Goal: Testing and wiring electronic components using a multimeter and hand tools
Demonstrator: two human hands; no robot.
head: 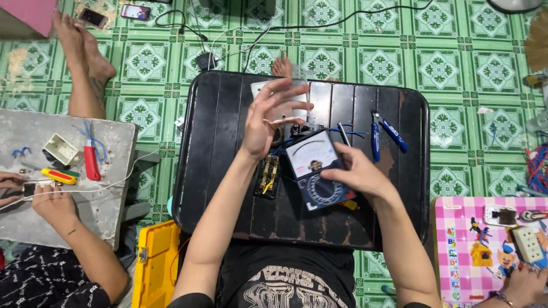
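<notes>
My right hand (355, 170) grips an analog multimeter (315, 169) with a white dial face, resting tilted on the black wooden table (228, 188). My left hand (271, 117) is raised above the table with its fingers spread, holding nothing I can make out; it partly hides a white plate behind it. Blue wires and a small dark part lie just beyond the meter. A small black-and-yellow component (268, 175) lies left of the meter.
Blue-handled pliers (385, 134) lie on the table's right side. A person at a grey board (108, 205) on the left handles wire near a red cutter (91, 162). A pink checked table (456, 251) with sockets stands right. A yellow toolbox (155, 265) sits lower left.
</notes>
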